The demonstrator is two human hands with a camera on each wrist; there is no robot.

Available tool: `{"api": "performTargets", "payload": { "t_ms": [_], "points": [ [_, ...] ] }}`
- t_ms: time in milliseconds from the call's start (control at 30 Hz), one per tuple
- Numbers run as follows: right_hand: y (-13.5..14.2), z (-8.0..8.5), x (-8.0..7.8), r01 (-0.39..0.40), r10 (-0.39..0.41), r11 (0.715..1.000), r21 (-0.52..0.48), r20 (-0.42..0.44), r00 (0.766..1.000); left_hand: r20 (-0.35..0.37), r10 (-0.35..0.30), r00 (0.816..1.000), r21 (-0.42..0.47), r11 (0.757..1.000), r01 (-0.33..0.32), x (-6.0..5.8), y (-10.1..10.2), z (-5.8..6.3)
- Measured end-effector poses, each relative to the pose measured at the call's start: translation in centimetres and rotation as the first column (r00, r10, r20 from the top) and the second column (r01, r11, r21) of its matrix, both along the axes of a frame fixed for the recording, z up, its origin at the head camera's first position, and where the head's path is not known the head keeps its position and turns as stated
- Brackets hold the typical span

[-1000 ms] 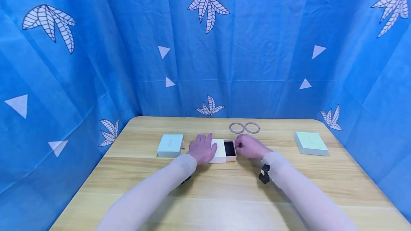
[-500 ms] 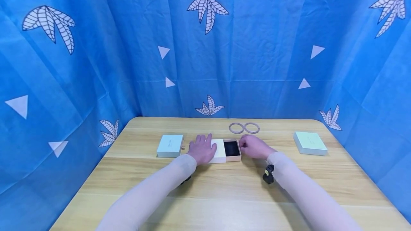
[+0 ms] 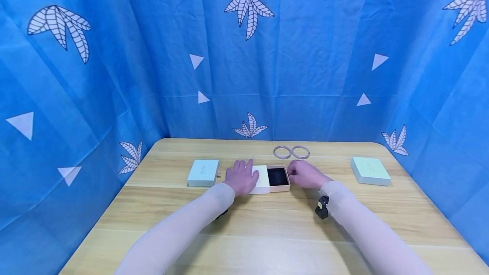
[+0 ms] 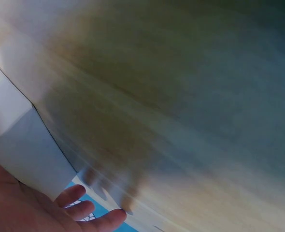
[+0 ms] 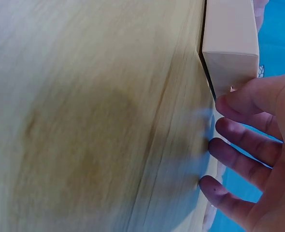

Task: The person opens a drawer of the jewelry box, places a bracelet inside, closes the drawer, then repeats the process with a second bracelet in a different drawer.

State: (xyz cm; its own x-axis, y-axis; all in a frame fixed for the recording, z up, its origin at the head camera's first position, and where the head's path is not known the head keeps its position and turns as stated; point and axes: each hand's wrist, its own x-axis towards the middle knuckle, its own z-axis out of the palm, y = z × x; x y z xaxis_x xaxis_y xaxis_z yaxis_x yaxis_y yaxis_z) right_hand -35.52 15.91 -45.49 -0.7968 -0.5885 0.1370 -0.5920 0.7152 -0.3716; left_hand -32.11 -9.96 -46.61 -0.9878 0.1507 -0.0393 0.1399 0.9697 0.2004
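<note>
My left hand (image 3: 240, 178) rests on the white sleeve of a drawer gift box (image 3: 261, 181), fingers straight and pointing away from me. In the left wrist view its fingers (image 4: 72, 193) extend beside the box's side wall. The pinkish drawer (image 3: 279, 188) with a black lining (image 3: 277, 176) sticks out of the sleeve to the right. At the drawer's outer end, my right hand (image 3: 307, 175) pinches a small pull tab between thumb and forefinger. The right wrist view shows that thumb (image 5: 244, 99) right at the drawer's end face, with the other fingers spread loosely; most of the tab is hidden.
Two pale purple bangles (image 3: 282, 152) lie side by side behind the box. A light blue gift box (image 3: 203, 173) with a small tab stands to the left, and a pale green box (image 3: 370, 170) near the table's right edge. A blue curtain (image 3: 305, 75) hangs behind the table.
My right hand has moved right, drawing the drawer further out of the sleeve, so more of the black lining shows. My left hand has stayed in place on the sleeve.
</note>
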Motion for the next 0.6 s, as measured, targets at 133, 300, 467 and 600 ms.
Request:
{"api": "performTargets", "payload": {
  "t_ms": [133, 300, 467, 600],
  "points": [
    [0.12, 0.12, 0.02, 0.003, -0.003, 1.0, -0.005, 0.011, 1.0, -0.004, 0.001, 1.0, -0.007, 1.0, -0.001, -0.25, -0.04, -0.39],
    [0.3, 0.12, 0.07, 0.007, -0.007, 1.0, 0.0, 0.011, 1.0, -0.007, 0.003, 1.0, 0.0, 1.0, -0.003, -0.24, -0.14, -0.49],
    [0.47, 0.13, 0.03, 0.001, -0.001, 1.0, -0.011, 0.016, 1.0, -0.013, 0.003, 1.0, 0.011, 1.0, -0.003, -0.19, -0.1, -0.37],
    [0.6, 0.14, -0.01, -0.001, 0.001, 1.0, -0.019, 0.018, 1.0, -0.013, 0.004, 1.0, 0.003, 1.0, -0.004, -0.2, -0.01, -0.38]
  ]
}}
